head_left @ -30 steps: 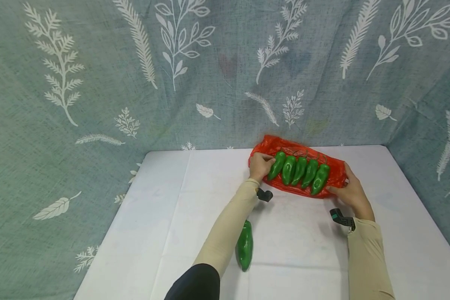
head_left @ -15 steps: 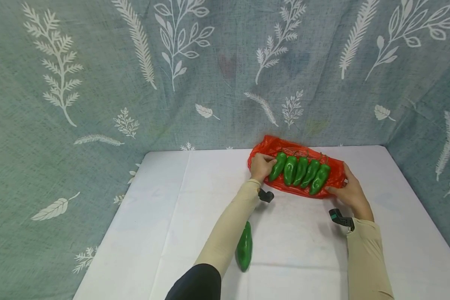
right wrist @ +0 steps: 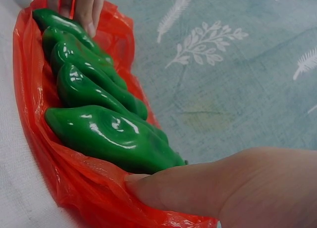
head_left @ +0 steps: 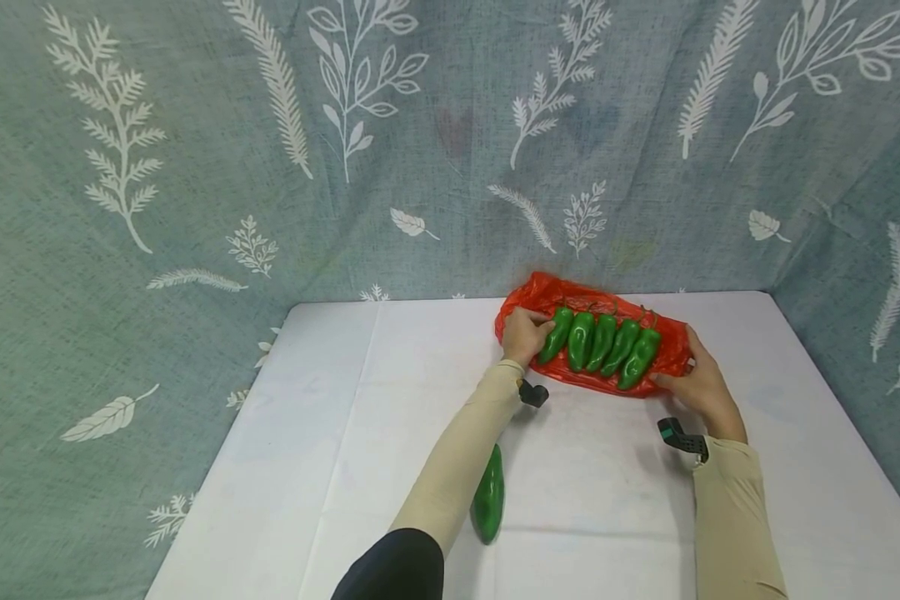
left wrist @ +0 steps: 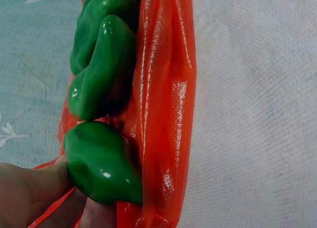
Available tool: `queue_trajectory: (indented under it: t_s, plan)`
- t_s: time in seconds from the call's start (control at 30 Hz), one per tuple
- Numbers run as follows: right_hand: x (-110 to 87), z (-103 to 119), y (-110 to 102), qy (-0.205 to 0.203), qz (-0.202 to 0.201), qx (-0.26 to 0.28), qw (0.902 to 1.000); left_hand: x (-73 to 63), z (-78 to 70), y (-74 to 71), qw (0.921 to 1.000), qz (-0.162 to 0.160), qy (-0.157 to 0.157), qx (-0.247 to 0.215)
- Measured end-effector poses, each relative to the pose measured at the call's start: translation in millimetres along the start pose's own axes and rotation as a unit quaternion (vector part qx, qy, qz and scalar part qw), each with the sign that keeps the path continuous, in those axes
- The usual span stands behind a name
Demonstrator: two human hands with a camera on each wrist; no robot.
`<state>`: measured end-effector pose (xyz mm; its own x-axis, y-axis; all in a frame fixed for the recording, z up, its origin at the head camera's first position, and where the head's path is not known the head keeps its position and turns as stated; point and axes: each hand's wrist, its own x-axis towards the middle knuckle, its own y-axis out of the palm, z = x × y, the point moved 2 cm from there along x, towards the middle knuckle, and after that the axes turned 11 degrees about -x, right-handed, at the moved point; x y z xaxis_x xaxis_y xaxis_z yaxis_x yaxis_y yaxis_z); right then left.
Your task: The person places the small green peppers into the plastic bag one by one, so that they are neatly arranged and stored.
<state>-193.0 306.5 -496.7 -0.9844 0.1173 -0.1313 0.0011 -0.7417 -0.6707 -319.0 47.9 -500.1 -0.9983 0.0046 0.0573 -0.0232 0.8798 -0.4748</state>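
In the head view, a red plastic bag (head_left: pixel 543 287) lies near the table's far edge. Several green peppers (head_left: pixel 603 343) sit side by side on it. My left hand (head_left: pixel 523 335) is at the row's left end and holds the leftmost pepper (left wrist: pixel 101 161), thumb on one side and fingers by the other. My right hand (head_left: pixel 701 387) grips the bag's right end; in the right wrist view the thumb (right wrist: pixel 173 188) presses on the red plastic beside the nearest pepper (right wrist: pixel 116 136). The right hand's other fingers are mostly hidden there.
One more green pepper (head_left: pixel 489 496) lies on the white table (head_left: pixel 390 400) beside my left forearm, which partly covers it. A grey-green curtain (head_left: pixel 435 167) with white leaf prints hangs behind and at both sides of the table.
My left hand and the leftmost pepper have shifted slightly right and toward me. The neighbouring peppers sit a touch farther right. My right hand has stayed at the bag's end.
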Motion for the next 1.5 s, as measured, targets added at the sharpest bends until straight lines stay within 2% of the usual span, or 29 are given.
queue_trajectory:
  t_s: [0.5,0.67,0.83,1.07,1.27,1.5]
  plan:
    - [-2.4,2,1,-0.001,0.000,0.010,1.0000,-4.3,-8.5,-4.2,0.9995,0.014,0.016,0.024]
    - [-2.8,2,0,0.004,0.004,0.015,0.9999,-4.7,-14.5,-6.0,0.9988,0.027,0.041,0.011]
    - [-3.3,2,0,0.010,0.006,0.007,0.9999,-7.0,-22.6,-11.0,0.9958,0.053,0.068,-0.031]
    - [-3.3,3,0,0.001,0.000,0.005,1.0000,-12.5,-33.5,-28.3,0.9899,0.074,0.093,-0.076]
    - [-3.5,3,0,-0.001,0.001,0.012,0.9999,-19.5,-38.6,-48.1,0.9869,0.080,0.109,-0.088]
    - [-2.2,1,1,0.005,0.006,0.010,0.9999,-35.5,-38.4,-71.3,0.9820,0.093,0.114,-0.119]
